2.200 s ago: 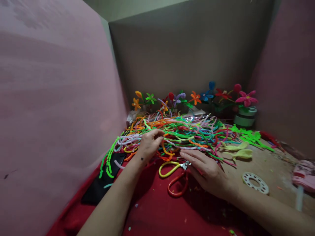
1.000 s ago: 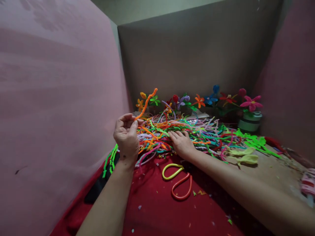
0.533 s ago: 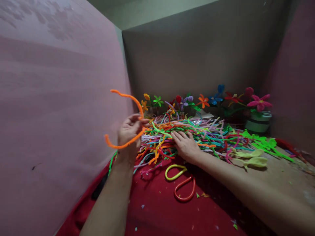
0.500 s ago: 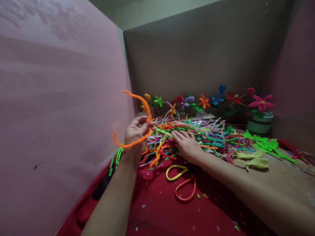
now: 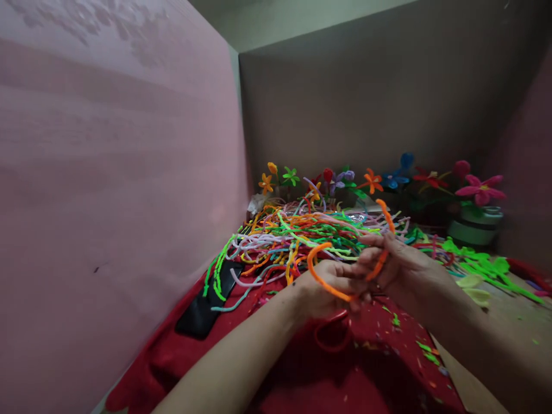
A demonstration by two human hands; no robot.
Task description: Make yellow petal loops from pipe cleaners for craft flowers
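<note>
An orange fuzzy stem [image 5: 317,275], bent in a curve, is held between my two hands in front of the pile. My left hand [image 5: 332,284] has its fingers closed on the lower part of the stem. My right hand [image 5: 394,261] pinches the same stem on the right, and one end sticks up above its fingers. The fingertips of both hands are close together or touching. Behind them spreads a tangled pile of coloured fuzzy stems [image 5: 267,241].
A black phone [image 5: 196,313] lies at the left on the red cloth [image 5: 241,351]. Finished fuzzy flowers [image 5: 480,188] stand along the back, with a pale green container [image 5: 474,227] at right. A red loop [image 5: 332,345] and scraps lie near my hands.
My left hand has moved right and down with the orange stem. My right hand has left the pile and now holds the stem too. The view has shifted, showing more of the phone.
</note>
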